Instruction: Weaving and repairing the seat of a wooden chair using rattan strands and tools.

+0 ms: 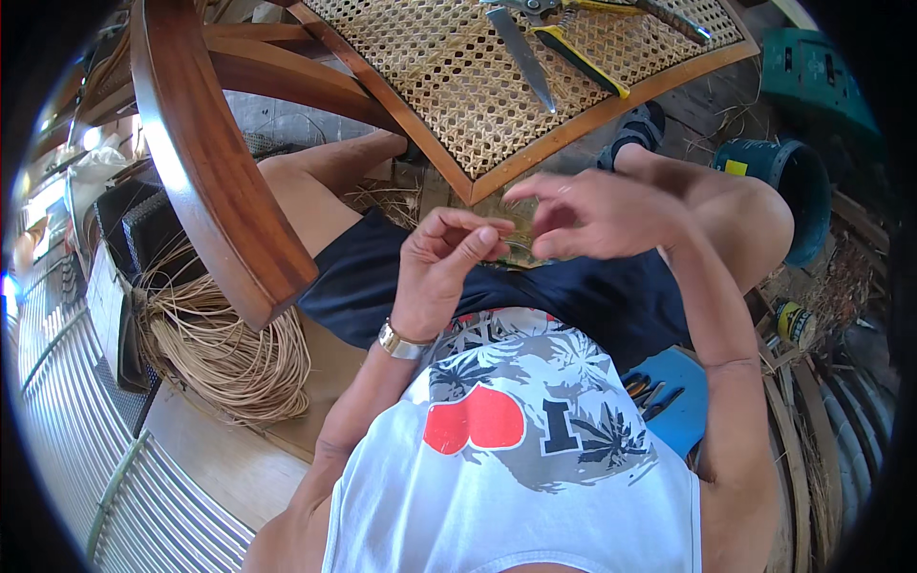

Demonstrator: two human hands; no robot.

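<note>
We see both hands raised over the lap, just in front of the near edge of the woven cane panel [535, 86]. The left hand [444, 272] is curled, thumb and forefinger pinched together on a thin strand of cane [516, 246] that runs roughly sideways from its fingertips toward the right hand [597, 215]. The right hand sits just beside it, a little higher and nearer the panel, fingers bent loosely with thumb and forefinger close together; we cannot tell whether they actually grip the strand or only hover at its end. So the strand lies between the two hands, its long axis left to right, and the left hand has the surer hold.

The panel is a pale, open lattice of cane set in a reddish-brown wooden frame, tilted up against the knees. On it lie a pair of shears [525, 48] with long grey blades and pliers with yellow handles [583, 57]. To the left a curved, polished wooden chair part [210, 162] arches over a loose coil of straw-coloured cane [224, 349] on the floor. A blue stool [683, 411] holds small tools at the right.
</note>
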